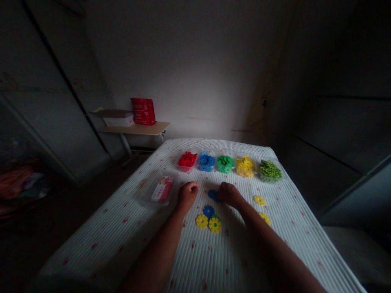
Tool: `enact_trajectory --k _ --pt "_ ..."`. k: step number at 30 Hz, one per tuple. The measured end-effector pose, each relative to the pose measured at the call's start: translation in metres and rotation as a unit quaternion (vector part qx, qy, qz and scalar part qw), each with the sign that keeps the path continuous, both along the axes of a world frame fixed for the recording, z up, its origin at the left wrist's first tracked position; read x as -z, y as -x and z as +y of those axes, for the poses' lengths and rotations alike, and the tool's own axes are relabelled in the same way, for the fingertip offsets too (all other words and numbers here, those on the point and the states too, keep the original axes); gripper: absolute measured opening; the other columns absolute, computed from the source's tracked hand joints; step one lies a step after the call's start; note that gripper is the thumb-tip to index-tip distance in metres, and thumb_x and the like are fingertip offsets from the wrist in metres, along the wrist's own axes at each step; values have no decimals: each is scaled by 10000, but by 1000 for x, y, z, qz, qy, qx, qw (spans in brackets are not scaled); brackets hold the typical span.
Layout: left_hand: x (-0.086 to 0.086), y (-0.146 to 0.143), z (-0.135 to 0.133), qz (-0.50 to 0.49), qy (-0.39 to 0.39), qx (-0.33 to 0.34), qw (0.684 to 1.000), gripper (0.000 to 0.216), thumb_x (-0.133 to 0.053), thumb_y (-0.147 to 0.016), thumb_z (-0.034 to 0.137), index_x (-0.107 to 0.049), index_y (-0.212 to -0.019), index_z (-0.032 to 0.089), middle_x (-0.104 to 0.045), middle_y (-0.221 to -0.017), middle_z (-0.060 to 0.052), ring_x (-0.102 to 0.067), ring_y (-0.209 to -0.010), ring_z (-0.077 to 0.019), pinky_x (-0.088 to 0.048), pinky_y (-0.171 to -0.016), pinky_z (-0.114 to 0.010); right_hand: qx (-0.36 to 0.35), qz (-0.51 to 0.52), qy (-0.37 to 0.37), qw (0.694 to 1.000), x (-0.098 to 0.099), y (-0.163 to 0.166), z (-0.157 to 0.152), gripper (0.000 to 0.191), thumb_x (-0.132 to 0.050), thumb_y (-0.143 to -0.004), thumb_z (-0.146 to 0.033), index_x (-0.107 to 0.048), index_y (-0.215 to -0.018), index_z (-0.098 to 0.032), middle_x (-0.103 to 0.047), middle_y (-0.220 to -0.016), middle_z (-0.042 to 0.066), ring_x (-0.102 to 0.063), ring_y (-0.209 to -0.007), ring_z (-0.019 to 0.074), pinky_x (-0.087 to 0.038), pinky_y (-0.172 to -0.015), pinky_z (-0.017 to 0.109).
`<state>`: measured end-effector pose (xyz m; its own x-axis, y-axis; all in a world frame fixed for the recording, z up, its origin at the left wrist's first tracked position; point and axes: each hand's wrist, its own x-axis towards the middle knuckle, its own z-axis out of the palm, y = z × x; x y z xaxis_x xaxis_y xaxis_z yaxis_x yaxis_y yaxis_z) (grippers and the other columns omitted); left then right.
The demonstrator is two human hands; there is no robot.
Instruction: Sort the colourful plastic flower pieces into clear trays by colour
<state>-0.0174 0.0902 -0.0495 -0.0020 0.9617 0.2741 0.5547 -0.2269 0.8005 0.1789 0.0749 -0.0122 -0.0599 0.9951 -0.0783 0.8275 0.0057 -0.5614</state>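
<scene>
My left hand [187, 193] rests on the white striped cloth [128, 240] with its fingers curled into a loose fist; what is inside, if anything, is hidden. My right hand [229, 193] is closed over a blue disc [212, 195] lying on the cloth. Between my forearms lie a second blue disc [208, 211] and two yellow discs [202, 221] [215, 224], one on a green piece. Two more yellow discs [259, 200] [264, 218] lie right of my right arm.
Five clear trays stand in a row at the far side: red [187, 160], blue [207, 161], green [225, 163], yellow [245, 166], light green [270, 170]. A clear box with a pink card [159, 189] sits left of my left hand. A shelf with a red bag [143, 110] stands by the wall.
</scene>
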Motion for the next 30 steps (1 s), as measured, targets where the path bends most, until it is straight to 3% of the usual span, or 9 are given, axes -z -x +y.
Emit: enact_trajectory --k 4,8,17,25,30 --pt "1 0 1 0 -1 0 1000 196 -488 -716 114 -673 -762 159 -695 -766 -26 -622 -729 -139 -463 -710 -237 -34 86 13 996 -2 -12 -1 172 -575 -700 -142 -613 -867 -135 -628 -632 10 -553 -521 103 -388 -474 189" --pt "2 0 2 0 -4 3 1000 186 -495 -716 126 -673 -758 162 -693 -765 -24 -623 -735 -142 -462 -710 -241 -66 139 -3 988 1 -7 0 325 -513 -768 -167 -573 -1087 -139 -656 -715 20 -577 -552 106 -437 -498 197" --pt "1 0 0 -5 -8 3 1000 180 -504 -723 130 -675 -764 170 -695 -770 -22 -622 -748 -143 -462 -714 -235 -61 25 -34 997 7 9 4 286 -561 -701 -97 -676 -952 -172 -691 -978 72 -611 -925 200 -435 -791 265" --pt "-2 0 -1 -3 -8 0 1000 186 -506 -726 114 -678 -765 172 -698 -762 -18 -625 -733 -140 -464 -723 -239 -57 -14 -23 998 -3 12 -5 274 -585 -720 -179 -644 -987 -181 -689 -944 62 -615 -878 185 -419 -716 236" --pt "-1 0 -1 3 -8 4 1000 180 -508 -723 116 -677 -766 161 -698 -769 -28 -621 -736 -146 -457 -713 -240 -49 21 -18 998 -7 10 -9 168 -561 -721 -164 -634 -872 -161 -675 -860 49 -589 -788 150 -408 -652 215"
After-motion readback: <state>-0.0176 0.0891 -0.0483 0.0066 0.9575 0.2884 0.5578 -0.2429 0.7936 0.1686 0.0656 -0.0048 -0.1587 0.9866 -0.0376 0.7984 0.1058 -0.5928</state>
